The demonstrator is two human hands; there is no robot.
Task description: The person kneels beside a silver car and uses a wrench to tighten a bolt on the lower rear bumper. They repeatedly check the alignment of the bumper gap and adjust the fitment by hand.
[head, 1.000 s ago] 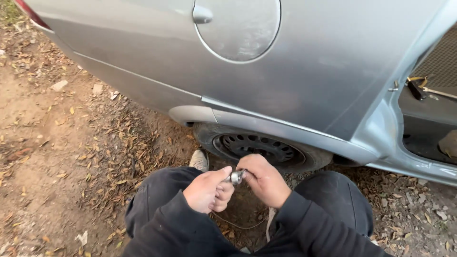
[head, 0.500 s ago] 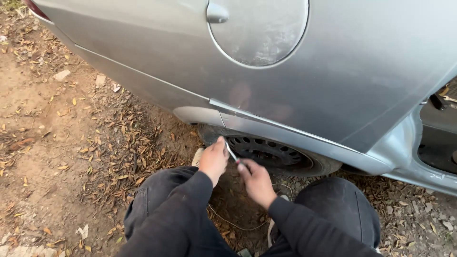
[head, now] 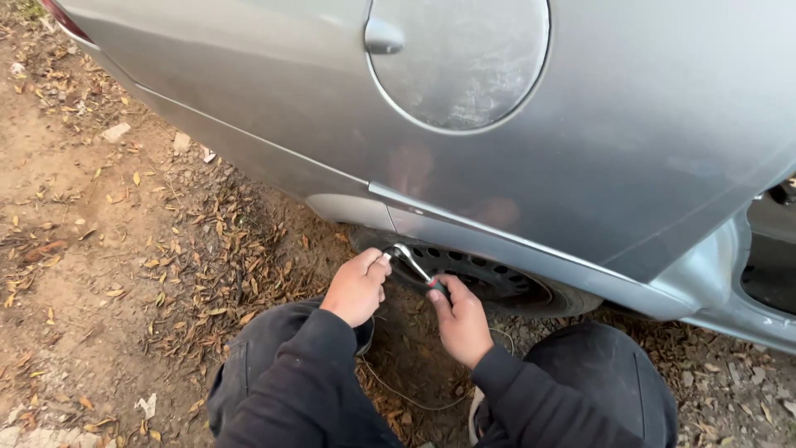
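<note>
Bare dirt strewn with dry leaves (head: pixel 191 257) beside a silver car, both hands on a ratchet wrench at the rear wheel.

Nearest, at six o'clock, dark-trousered knees (head: pixel 613 373) and black sleeves. The left hand (head: pixel 358 286) is curled shut around the wrench's metal head end; the right hand (head: pixel 460 319), at its three o'clock, grips the dark handle. The ratchet wrench (head: pixel 412 264) slants between them, against the black steel wheel (head: pixel 489 278). Beyond, toward twelve o'clock, the silver car body (head: pixel 630 141) with its round fuel flap (head: pixel 460 62).

Wrench (head: pixel 412 267) between both hands, before wheel (head: pixel 485 278) under car (head: pixel 630 158).
</note>
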